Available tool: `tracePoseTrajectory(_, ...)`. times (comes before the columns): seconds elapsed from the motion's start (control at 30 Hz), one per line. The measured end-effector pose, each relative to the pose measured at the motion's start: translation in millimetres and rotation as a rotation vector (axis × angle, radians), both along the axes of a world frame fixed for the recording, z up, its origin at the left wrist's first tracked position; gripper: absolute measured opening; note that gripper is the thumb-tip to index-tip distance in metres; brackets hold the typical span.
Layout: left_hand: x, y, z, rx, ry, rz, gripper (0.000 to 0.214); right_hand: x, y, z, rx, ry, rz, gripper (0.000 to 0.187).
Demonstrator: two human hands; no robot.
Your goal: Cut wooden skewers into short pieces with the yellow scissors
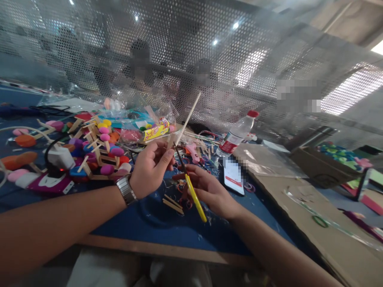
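My left hand (149,169), with a metal watch (126,190) at the wrist, pinches the low end of a long thin wooden stick (189,116) that slants up to the right. My right hand (209,190) grips scissors with yellow handles (195,198); their dark blades (179,158) point up toward the bottom of the stick. Both hands hover above the blue table mat (155,223). A few short cut wooden sticks (172,204) lie on the mat just under the hands.
A craft of sticks and coloured foam pieces (95,153) lies at left beside a white charger (60,157). A phone (233,175), a water bottle (236,135), a pink glue gun (192,152) and cardboard (299,203) lie right. A perforated screen (179,59) stands behind, people beyond it.
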State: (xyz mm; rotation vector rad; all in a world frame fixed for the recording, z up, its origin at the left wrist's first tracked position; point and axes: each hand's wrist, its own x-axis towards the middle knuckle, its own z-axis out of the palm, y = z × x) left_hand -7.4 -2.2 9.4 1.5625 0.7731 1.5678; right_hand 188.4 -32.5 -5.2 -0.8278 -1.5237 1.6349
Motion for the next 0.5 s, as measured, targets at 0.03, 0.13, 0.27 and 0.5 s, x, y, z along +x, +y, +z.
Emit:
tracePoseTrajectory(0.03,-0.2,0.7,0.0,0.004,0.006,0.007,0.020,-0.2,0.5,-0.6,0.000,0.001,-0.005,0.056)
tracePoseTrajectory(0.13,-1.2,2.3,0.9,0.021,0.057,0.025,0.018,-0.3,1.9,-1.4,-0.005,0.022,-0.029,0.053)
tracePoseTrajectory(0.27,-2.1,1.7,2.5,0.029,0.171,0.049,0.020,-0.2,3.0,0.5,-0.018,0.010,-0.057,0.055)
tracePoseTrajectory(0.5,-1.6,0.7,1.7,0.057,0.239,0.077,0.019,0.7,0.9,1.6,0.013,0.011,-0.006,0.055)
